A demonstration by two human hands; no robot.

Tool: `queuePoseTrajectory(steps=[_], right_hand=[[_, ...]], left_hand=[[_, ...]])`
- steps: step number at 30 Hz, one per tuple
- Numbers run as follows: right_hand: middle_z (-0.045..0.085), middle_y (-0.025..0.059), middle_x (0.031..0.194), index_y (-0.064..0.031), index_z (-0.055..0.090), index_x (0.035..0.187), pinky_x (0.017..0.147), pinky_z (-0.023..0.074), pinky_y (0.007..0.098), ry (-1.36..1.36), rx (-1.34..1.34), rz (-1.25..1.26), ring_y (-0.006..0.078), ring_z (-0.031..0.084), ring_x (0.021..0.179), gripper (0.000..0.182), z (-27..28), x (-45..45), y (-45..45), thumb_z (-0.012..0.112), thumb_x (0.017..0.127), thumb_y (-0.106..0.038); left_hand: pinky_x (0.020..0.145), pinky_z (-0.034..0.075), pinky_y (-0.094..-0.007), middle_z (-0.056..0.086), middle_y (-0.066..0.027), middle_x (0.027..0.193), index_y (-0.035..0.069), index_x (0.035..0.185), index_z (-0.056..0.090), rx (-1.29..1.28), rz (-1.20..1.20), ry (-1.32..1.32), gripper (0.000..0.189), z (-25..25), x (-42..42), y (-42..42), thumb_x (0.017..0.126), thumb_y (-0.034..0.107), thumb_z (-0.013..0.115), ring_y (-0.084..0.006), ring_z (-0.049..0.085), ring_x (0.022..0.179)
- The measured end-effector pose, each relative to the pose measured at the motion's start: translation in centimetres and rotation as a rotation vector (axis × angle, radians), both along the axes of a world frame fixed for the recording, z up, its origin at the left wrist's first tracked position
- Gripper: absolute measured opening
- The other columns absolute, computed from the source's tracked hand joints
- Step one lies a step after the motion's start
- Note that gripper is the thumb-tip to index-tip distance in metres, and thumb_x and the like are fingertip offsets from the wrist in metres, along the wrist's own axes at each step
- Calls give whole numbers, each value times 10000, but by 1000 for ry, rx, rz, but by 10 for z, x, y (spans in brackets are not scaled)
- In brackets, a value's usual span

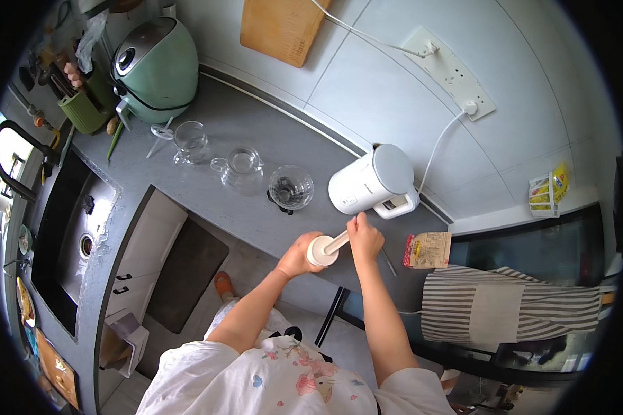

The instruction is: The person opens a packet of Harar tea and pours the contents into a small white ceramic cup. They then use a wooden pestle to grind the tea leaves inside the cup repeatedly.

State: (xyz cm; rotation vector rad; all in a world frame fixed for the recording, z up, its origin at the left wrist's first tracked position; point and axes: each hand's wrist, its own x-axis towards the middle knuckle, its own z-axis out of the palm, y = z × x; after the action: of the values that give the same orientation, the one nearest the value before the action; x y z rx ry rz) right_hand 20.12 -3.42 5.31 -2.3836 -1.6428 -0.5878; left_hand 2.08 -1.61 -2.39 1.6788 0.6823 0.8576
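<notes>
My left hand (297,257) is wrapped round a small cream-coloured hand coffee grinder (323,251), held over the counter's front edge. My right hand (364,238) grips the end of the crank handle that reaches up and right from the grinder's top. Beyond my hands stands a white electric kettle (371,179), lid facing up. Left of the kettle sit a ribbed clear dripper (291,188) with a black base, a glass server (242,168) and a glass cup (191,141). A brown paper packet (430,250) lies right of my right hand, with a thin metal stick (389,262) between them.
A green air fryer (158,67) and a green knife holder (83,111) stand at the back left, near the sink (91,228). A striped cloth (467,306) covers part of the dark glass hob at right. The kettle's cord (436,140) runs to a wall socket.
</notes>
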Motion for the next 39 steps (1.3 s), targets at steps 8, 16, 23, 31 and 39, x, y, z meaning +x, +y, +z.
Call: queuePoseTrajectory(steps=[8,16,23,31,39], right_hand=[[551,70,539,-130,517,707,435,436,426,62,-36,37,277,574,488,203,19,-44,-98,638,831,-236],[522,68,534,-107,488,710,464,466,378,236,47,443,248,561,495,241,22,-141,-72,714,763,-171],[497,61,502,-112,477,701,435,448,388,149,53,653,240,562,487,239,23,-157,-1,700,755,-178],[587,93,527,-144,526,719,436,468,430,100,56,219,299,605,477,145,1,-83,62,645,766,-212],[635,158,623,-129,555,789,516,471,523,175,-85,-217,384,639,605,218,6,-5,0,561,842,-340]], left_hand=[[961,464,-408,595,-139,1171,76,1191,547,39,-13,-3,754,-9,2,6,529,227,875,-333,572,1102],[949,461,-378,600,-126,1147,89,1189,557,-67,-13,-128,598,1,5,-3,661,231,799,-315,562,1127],[863,459,-367,627,-93,1059,102,1195,572,-569,145,-1596,502,-38,39,-28,714,172,694,-295,577,992],[981,429,-423,578,-160,1206,71,1259,514,-10,-86,-29,747,-8,1,-4,614,241,851,-336,541,1144],[949,463,-420,583,-141,1177,77,1215,523,40,41,66,759,3,6,-7,555,238,863,-341,557,1105]])
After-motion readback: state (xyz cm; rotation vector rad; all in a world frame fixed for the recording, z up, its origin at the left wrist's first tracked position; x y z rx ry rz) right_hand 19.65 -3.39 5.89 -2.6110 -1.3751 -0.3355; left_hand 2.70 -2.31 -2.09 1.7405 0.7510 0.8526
